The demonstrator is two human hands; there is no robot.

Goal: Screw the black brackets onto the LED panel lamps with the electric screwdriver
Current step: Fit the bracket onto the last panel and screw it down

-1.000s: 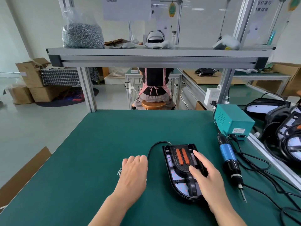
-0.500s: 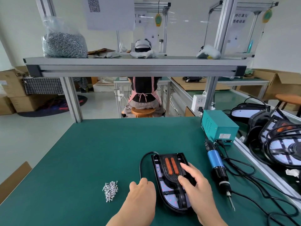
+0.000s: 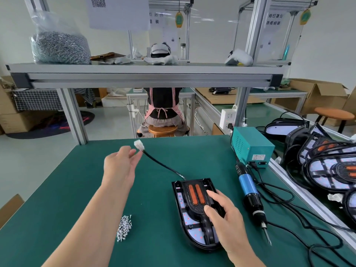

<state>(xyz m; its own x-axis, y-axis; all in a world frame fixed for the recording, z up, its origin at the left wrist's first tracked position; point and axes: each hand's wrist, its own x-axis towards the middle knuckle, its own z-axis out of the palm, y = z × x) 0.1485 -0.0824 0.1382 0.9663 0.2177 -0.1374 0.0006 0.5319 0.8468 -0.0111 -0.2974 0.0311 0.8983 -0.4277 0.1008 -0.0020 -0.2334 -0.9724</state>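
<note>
- A pile of small silver screws lies on the green worktop, toward its front left.
- The left hand is raised over the worktop, palm up, with its fingers stretched toward a white plastic connector. The fingertips are blurred, so it cannot be told whether the grip holds the lead or is loose.
- A thin black cable runs from that connector down to the far end of the lamp.
- The black oval LED panel lamp lies flat at the front centre of the worktop, with a black bracket bearing two orange strips seated on it.
- The right hand rests on the bracket and the lamp's right side. Its grip is wide, with the fingers spread and clasping nothing.
- A blue and black electric screwdriver lies just right of the lamp, untouched, with its bit pointing to the front.
- A teal metal box stands behind the screwdriver.
- More oval lamps are heaped at the far right, beyond the worktop's edge.
</note>
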